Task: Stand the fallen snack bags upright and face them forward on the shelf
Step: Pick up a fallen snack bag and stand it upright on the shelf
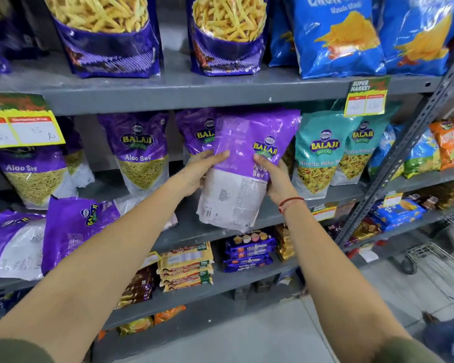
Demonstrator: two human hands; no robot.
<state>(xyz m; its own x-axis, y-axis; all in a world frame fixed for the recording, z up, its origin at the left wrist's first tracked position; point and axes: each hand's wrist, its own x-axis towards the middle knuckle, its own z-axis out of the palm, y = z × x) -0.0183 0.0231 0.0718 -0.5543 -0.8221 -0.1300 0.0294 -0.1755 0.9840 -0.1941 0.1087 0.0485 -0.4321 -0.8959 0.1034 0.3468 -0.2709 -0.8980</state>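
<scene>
A purple and white Aloo Sev bag [243, 163] is held upright in front of the middle shelf [194, 226], its printed back and barcode side mostly towards me. My left hand [203, 170] grips its left edge and my right hand [274, 179] grips its right edge. Behind it stands another purple bag [194, 132]. Two purple bags lie fallen at the left: one [76, 226] tilted on its side, another [11, 244] flat at the far left. Two Aloo Sev bags stand upright, one [142, 150] in the middle and one [34, 174] at the left.
Teal Khatta Mitha bags [317, 153] stand right of the held bag. The upper shelf carries purple stick-snack bags [105, 35] and blue bags [336, 35]. Biscuit packs [186, 265] fill the lower shelf. A slotted steel upright [404, 142] and a wire trolley [435, 263] are at the right.
</scene>
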